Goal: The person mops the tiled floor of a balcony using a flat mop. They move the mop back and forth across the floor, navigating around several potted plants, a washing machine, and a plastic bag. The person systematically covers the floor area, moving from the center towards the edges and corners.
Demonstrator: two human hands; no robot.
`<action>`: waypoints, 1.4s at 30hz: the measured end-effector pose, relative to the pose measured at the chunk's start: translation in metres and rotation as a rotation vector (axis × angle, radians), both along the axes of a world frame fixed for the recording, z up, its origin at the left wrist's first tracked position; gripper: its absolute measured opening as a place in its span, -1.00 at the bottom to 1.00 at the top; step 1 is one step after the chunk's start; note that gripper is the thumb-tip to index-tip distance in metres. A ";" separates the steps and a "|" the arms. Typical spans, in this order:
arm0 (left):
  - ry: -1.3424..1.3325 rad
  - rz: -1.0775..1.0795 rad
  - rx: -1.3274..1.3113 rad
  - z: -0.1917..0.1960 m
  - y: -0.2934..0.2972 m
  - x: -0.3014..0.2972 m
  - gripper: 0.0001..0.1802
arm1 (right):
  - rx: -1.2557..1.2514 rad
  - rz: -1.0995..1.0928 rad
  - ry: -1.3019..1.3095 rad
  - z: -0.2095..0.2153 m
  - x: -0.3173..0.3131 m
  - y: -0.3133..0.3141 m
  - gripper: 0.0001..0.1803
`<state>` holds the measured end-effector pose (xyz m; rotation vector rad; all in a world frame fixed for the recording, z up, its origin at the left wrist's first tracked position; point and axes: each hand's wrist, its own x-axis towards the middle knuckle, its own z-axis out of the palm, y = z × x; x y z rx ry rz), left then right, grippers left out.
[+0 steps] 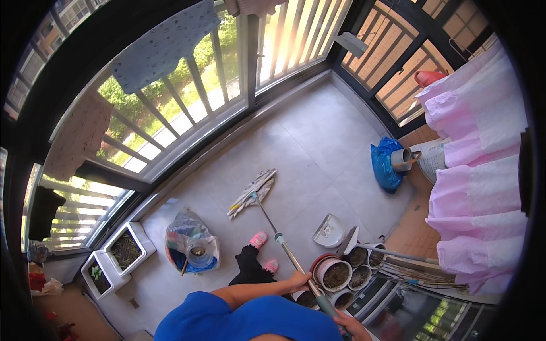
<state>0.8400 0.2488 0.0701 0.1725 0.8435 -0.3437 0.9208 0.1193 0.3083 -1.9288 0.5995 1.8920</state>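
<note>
A mop with a metal pole slants from my body to the grey tiled floor. Its flat, striped cloth mop head [253, 192] lies spread on the tiles, beyond my pink slippers [258, 239]. My left hand [299, 281] is closed round the mop pole [291, 257] partway down. Nearer my body, my right hand [351, 326] grips the grey-green mop handle [326, 305] close to its top end; part of that hand is cut off by the lower edge. Several flowerpots of soil, among them a white-rimmed pot [334, 274], stand just right of my left hand.
Left of my feet stands a bag-covered bucket [192, 241]. White planters [129, 246] line the left wall. A white dustpan [328, 231] lies beside the pots. A blue bag [385, 165] and pink curtain [475, 170] are on the right. Railed windows [187, 94] bound the far side.
</note>
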 end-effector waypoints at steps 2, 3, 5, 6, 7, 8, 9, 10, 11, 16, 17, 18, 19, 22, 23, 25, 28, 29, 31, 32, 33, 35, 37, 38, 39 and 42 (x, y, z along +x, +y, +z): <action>0.005 0.018 -0.034 0.013 0.025 0.001 -0.75 | 0.236 -0.235 -0.005 0.003 -0.005 0.007 -0.50; 0.042 0.030 -0.012 0.018 0.040 0.005 -0.75 | 0.296 -0.350 0.091 0.004 0.003 0.016 -0.47; 0.066 -0.025 0.224 -0.001 0.068 0.000 -0.75 | 0.362 -0.314 0.173 -0.009 0.014 0.046 -0.41; 0.106 0.011 0.206 -0.002 0.094 0.003 -0.77 | 0.389 -0.348 0.162 -0.035 0.014 0.059 -0.41; 0.106 0.012 0.282 0.003 0.126 0.006 -0.77 | 0.418 -0.381 0.154 -0.061 0.011 0.074 -0.41; 0.141 -0.011 0.390 -0.034 0.152 0.002 -0.75 | 0.535 -0.488 0.309 -0.077 0.013 0.103 -0.43; 0.175 0.057 0.381 -0.066 0.174 -0.005 -0.82 | 0.518 -0.561 0.361 -0.093 0.009 0.135 -0.44; 0.241 0.056 0.537 -0.063 0.201 0.002 -0.77 | 0.497 -0.653 0.403 -0.116 0.006 0.157 -0.45; 0.360 0.040 0.644 -0.047 0.236 0.006 -0.73 | 0.517 -0.667 0.450 -0.135 -0.002 0.171 -0.46; 0.355 -0.395 0.680 -0.111 0.194 0.000 -0.56 | 0.469 -0.687 0.379 -0.161 -0.016 0.134 -0.48; 0.410 -0.454 0.869 -0.167 0.172 -0.026 -0.58 | 0.467 -0.607 0.359 -0.155 -0.017 0.130 -0.48; 0.373 -0.456 0.859 -0.181 0.144 -0.029 -0.64 | 0.437 -0.578 0.311 -0.154 -0.021 0.103 -0.48; 0.362 -0.442 0.572 -0.108 0.129 0.005 -0.65 | 0.376 -0.602 0.208 -0.155 -0.022 0.066 -0.48; 0.264 -0.389 0.472 -0.060 0.095 0.002 -0.70 | 0.255 -0.494 0.085 -0.114 -0.024 0.041 -0.47; 0.218 -0.387 0.455 -0.042 0.091 0.002 -0.71 | 0.239 -0.471 0.062 -0.098 -0.021 0.041 -0.47; 0.119 -0.264 0.396 -0.021 0.092 -0.005 -0.70 | 0.241 -0.391 0.023 -0.077 -0.018 0.039 -0.47; 0.107 -0.207 0.462 -0.004 0.117 -0.015 -0.72 | 0.321 -0.257 0.003 -0.071 -0.012 0.049 -0.47; 0.129 -0.226 0.540 -0.015 0.127 -0.017 -0.73 | 0.367 -0.240 0.006 -0.078 -0.013 0.060 -0.47; 0.195 -0.248 0.700 -0.059 0.156 -0.027 -0.74 | 0.516 -0.337 0.145 -0.106 -0.019 0.092 -0.46; 0.232 -0.258 0.784 -0.083 0.176 -0.032 -0.73 | 0.627 -0.532 0.336 -0.128 -0.024 0.116 -0.45; 0.292 -0.268 0.785 -0.080 0.211 -0.026 -0.73 | 0.702 -0.716 0.552 -0.152 -0.028 0.137 -0.44; 0.397 -0.306 0.752 -0.092 0.251 -0.035 -0.74 | 0.498 -0.654 0.432 -0.157 -0.052 0.197 -0.44; 0.437 -0.321 0.715 -0.124 0.247 -0.053 -0.72 | 0.481 -0.623 0.393 -0.160 -0.065 0.191 -0.48; 0.434 -0.326 0.669 -0.122 0.234 -0.047 -0.72 | 0.466 -0.640 0.371 -0.164 -0.064 0.175 -0.47; 0.495 -0.341 0.763 -0.132 0.216 -0.048 -0.72 | 0.408 -0.629 0.336 -0.157 -0.057 0.169 -0.47; 0.351 -0.350 0.785 -0.106 0.172 -0.027 -0.71 | 0.337 -0.641 0.293 -0.117 -0.034 0.136 -0.46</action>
